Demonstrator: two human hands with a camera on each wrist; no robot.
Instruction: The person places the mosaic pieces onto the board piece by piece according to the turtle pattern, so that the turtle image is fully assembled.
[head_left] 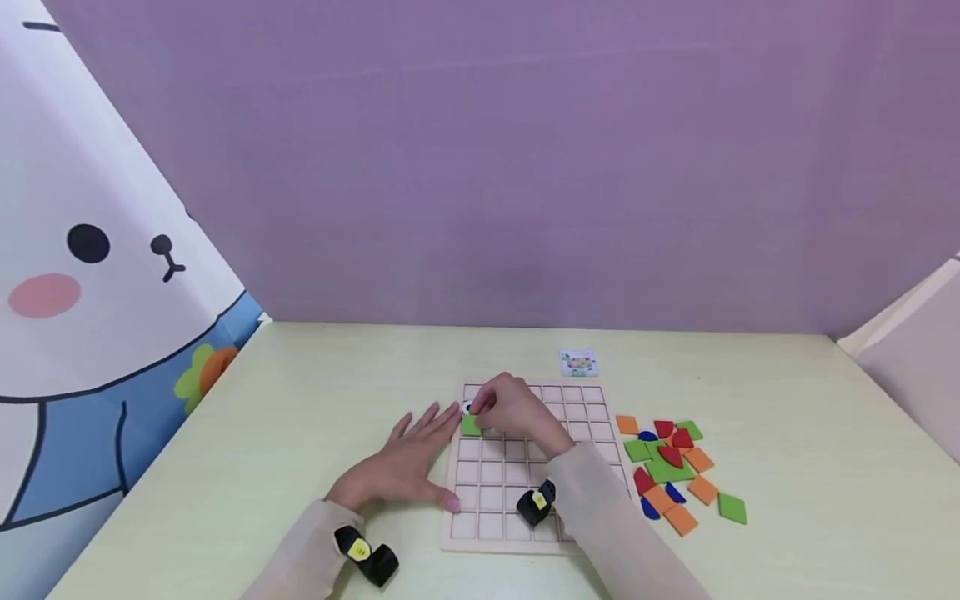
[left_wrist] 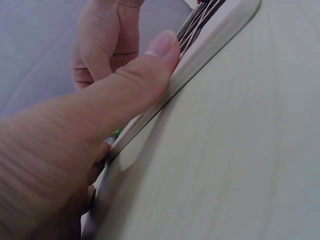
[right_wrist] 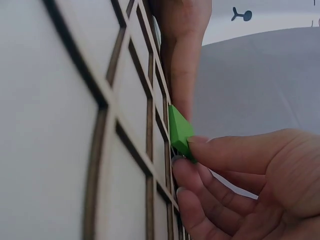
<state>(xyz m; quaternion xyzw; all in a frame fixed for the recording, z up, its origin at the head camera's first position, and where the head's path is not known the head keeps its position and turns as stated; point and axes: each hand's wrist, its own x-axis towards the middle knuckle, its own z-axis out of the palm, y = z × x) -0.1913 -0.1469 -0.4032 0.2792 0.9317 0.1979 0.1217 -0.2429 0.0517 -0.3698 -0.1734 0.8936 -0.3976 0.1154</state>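
Observation:
A pale wooden board (head_left: 491, 497) with a square grid lies on the table. Over its upper left part, my right hand (head_left: 517, 408) pinches a green tile (right_wrist: 179, 129) between thumb and fingers, low against the grid cells. Beside those fingertips, at the board's left border, sits a small white piece with a black eye (head_left: 467, 407). My left hand (head_left: 408, 462) lies spread along the board's left edge, its thumb (left_wrist: 162, 47) on the rim and its fingertips near the upper left corner.
Right of the board lies a loose pile of flat pieces: green tiles (head_left: 732, 508), orange tiles (head_left: 681, 521), red wedges (head_left: 642, 480) and blue half-rounds (head_left: 676, 493). A small picture card (head_left: 579, 362) rests behind the board. A purple partition (head_left: 525, 167) stands at the table's back.

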